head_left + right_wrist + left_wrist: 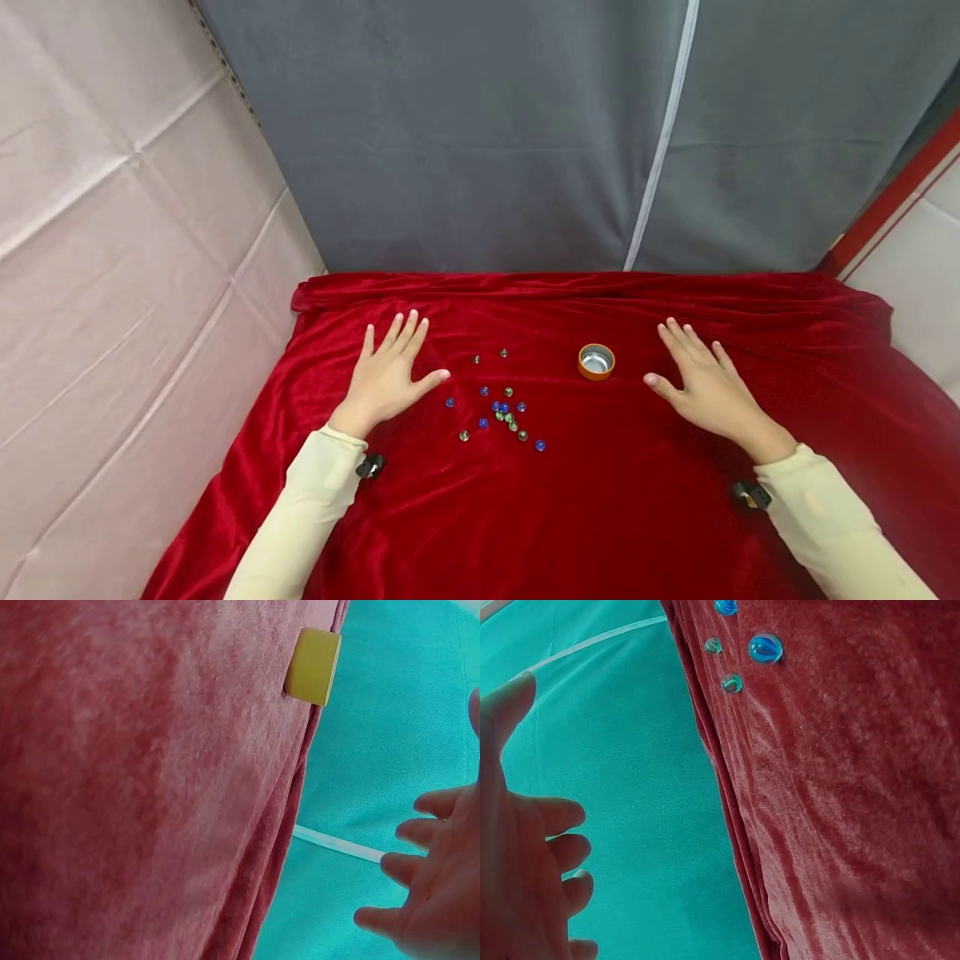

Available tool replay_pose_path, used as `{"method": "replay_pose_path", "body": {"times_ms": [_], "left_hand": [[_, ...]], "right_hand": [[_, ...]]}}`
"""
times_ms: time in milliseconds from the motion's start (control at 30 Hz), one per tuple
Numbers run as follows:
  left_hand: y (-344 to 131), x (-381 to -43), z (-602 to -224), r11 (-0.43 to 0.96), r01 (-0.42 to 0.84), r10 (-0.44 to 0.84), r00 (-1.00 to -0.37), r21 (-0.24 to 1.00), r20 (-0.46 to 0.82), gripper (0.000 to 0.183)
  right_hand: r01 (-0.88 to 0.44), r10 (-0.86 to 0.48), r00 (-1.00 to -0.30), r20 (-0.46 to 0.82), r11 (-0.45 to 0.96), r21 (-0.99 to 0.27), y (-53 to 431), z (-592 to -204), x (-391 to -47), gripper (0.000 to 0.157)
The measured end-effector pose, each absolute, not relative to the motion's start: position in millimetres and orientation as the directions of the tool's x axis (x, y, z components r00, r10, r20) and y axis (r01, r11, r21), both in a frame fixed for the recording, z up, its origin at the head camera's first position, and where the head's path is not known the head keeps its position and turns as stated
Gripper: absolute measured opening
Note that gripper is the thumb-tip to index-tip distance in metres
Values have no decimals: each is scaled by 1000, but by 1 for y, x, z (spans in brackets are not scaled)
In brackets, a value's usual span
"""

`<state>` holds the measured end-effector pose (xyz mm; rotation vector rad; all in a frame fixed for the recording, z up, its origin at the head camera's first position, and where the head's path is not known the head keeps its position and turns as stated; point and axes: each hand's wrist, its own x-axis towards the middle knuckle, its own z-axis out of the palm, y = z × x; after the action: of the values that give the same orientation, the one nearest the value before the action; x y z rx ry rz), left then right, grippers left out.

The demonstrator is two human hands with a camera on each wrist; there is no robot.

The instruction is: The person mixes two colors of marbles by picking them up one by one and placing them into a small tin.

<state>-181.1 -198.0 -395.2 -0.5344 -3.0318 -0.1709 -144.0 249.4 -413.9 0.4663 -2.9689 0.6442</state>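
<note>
Several glass marbles, some blue (540,446) and some green and clear (463,435), lie scattered on a red velvet cloth (600,517). To their right stands a small round tin (596,362), orange outside and silvery inside, with its open top up. My left hand (386,379) is spread to the left of the marbles and holds nothing. On the far side of the tin, my right hand (705,387) is likewise spread, with nothing in it. The left wrist view shows a blue marble (766,649) near the cloth's edge; the right wrist view shows the tin's yellowish side (313,666).
A grey curtain (480,142) with a pale vertical strip hangs behind the cloth-covered table. Creased white sheeting (135,292) rises at the left. A red post (892,200) stands at the right. The cloth is bunched along the back edge.
</note>
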Motion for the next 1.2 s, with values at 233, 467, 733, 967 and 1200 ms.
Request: {"method": "replay_pose_path", "body": {"times_ms": [233, 467, 733, 967, 1200], "left_hand": [[-200, -181, -401, 930, 345, 338, -938, 126, 71, 85], [-205, -175, -409, 920, 361, 353, -933, 153, 75, 80], [-206, -173, -417, 924, 352, 347, -936, 153, 59, 76], [-204, -173, -424, 919, 347, 345, -937, 189, 43, 61], [-196, -172, -433, 905, 352, 355, -934, 237, 32, 52]], "right_hand": [[-333, -296, -943, 151, 841, -427, 242, -416, -150, 79], [-301, -294, -951, 100, 797, -524, 235, -426, -157, 84], [-263, -282, -957, 63, 760, -594, 224, -438, -164, 86], [-225, -279, -960, 13, 746, -627, 217, -446, -170, 87], [-186, -275, -961, -29, 719, -669, 214, -451, -175, 88]]}}
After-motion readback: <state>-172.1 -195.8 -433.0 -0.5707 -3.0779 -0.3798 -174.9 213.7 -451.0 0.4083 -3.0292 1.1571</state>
